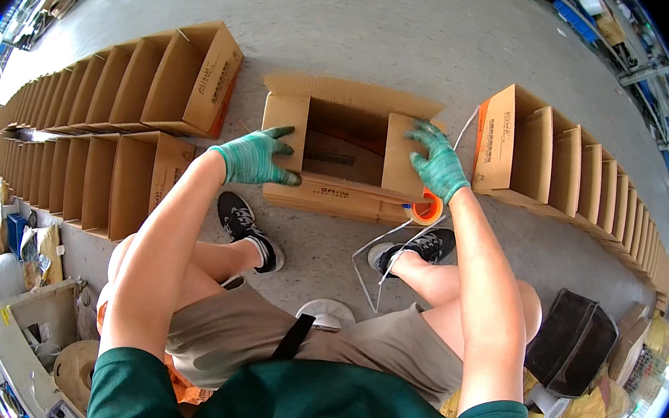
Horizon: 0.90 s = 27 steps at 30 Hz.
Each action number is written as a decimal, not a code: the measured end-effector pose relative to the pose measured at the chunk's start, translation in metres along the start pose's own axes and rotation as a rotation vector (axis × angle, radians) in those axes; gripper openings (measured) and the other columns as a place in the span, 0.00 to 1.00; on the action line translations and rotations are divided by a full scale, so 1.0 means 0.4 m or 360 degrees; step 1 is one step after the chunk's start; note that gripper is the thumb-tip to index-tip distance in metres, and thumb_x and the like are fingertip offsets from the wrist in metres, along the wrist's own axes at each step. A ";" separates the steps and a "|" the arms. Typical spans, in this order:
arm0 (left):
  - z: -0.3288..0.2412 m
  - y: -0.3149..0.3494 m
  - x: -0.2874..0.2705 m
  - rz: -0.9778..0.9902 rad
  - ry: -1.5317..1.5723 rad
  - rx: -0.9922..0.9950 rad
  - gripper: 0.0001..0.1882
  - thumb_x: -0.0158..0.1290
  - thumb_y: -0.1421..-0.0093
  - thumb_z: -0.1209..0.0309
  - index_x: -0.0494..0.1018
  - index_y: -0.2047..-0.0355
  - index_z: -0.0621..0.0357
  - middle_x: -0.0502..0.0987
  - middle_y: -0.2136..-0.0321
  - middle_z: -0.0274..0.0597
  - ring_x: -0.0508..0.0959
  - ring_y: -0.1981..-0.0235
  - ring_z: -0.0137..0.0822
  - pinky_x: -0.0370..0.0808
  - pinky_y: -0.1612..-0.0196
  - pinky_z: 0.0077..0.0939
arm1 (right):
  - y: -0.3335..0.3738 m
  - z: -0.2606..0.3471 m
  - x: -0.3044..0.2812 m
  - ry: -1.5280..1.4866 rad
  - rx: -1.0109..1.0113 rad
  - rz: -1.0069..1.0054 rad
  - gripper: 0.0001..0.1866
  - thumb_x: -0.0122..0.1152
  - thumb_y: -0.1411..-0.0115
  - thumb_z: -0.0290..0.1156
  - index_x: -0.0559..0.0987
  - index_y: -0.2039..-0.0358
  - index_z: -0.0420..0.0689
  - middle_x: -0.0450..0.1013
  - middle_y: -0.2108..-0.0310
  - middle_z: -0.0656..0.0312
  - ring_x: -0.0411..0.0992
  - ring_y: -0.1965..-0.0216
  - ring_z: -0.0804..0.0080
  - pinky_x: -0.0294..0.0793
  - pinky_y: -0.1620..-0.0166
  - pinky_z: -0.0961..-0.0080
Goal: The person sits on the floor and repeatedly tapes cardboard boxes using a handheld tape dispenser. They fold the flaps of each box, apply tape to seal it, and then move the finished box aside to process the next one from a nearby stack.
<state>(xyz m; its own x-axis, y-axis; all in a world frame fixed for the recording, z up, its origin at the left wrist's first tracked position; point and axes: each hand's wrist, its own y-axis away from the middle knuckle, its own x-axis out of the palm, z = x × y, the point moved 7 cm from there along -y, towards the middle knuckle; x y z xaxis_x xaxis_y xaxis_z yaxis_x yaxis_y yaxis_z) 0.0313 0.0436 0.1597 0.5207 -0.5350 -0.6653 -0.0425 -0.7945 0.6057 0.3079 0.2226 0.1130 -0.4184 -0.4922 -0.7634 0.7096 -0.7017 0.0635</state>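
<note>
An upright cardboard box (338, 203) stands on the floor between my feet, its top uncovered. Its far flap (348, 92) leans outward. My left hand (258, 156), in a green knitted glove, has its fingers spread at the left flap (291, 130). On the other side, my gloved right hand (438, 158) rests with fingers apart on the right flap (402, 146). Just below the right wrist sits an orange roll of tape (427, 209), beside the box's near right corner. A white cord (359, 255) loops over the floor by my right shoe.
Two rows of open cardboard boxes (193, 77) (133, 178) stretch away on the left, and another row of boxes (529, 153) curves off on the right. A black crate (572, 339) lies at the lower right. Shelving (647, 73) lines the far right edge.
</note>
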 end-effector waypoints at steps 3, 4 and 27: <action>0.004 -0.007 -0.008 -0.0015 0.0101 -0.0016 0.39 0.65 0.49 0.44 0.75 0.45 0.60 0.81 0.57 0.57 0.77 0.46 0.49 0.70 0.39 0.37 | -0.008 -0.002 -0.003 -0.0175 -0.0001 -0.0024 0.22 0.61 0.42 0.24 0.77 0.46 0.52 0.64 0.35 0.58 0.61 0.34 0.61 0.61 0.33 0.66; 0.016 -0.004 -0.014 -0.0084 0.0127 -0.0059 0.38 0.66 0.49 0.45 0.76 0.47 0.61 0.81 0.57 0.56 0.78 0.49 0.49 0.72 0.42 0.37 | -0.012 -0.006 -0.007 -0.0259 0.0001 -0.0033 0.22 0.61 0.42 0.24 0.78 0.46 0.51 0.65 0.36 0.59 0.62 0.34 0.63 0.62 0.34 0.68; 0.165 -0.073 0.061 -0.1182 0.1032 -0.0214 0.43 0.61 0.39 0.55 0.50 0.30 0.50 0.61 0.40 0.55 0.67 0.39 0.49 0.67 0.34 0.40 | 0.024 0.001 0.074 -0.0349 0.0252 -0.0322 0.37 0.57 0.40 0.19 0.59 0.31 0.55 0.37 0.25 0.49 0.40 0.25 0.56 0.56 0.31 0.68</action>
<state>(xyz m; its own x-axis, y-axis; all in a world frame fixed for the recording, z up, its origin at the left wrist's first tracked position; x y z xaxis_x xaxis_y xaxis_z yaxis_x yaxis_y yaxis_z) -0.0113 0.0348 0.0969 0.7431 0.3773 -0.5527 0.5593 -0.8036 0.2033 0.3021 0.2012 0.0912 -0.6659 -0.4216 -0.6155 0.5099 -0.8594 0.0370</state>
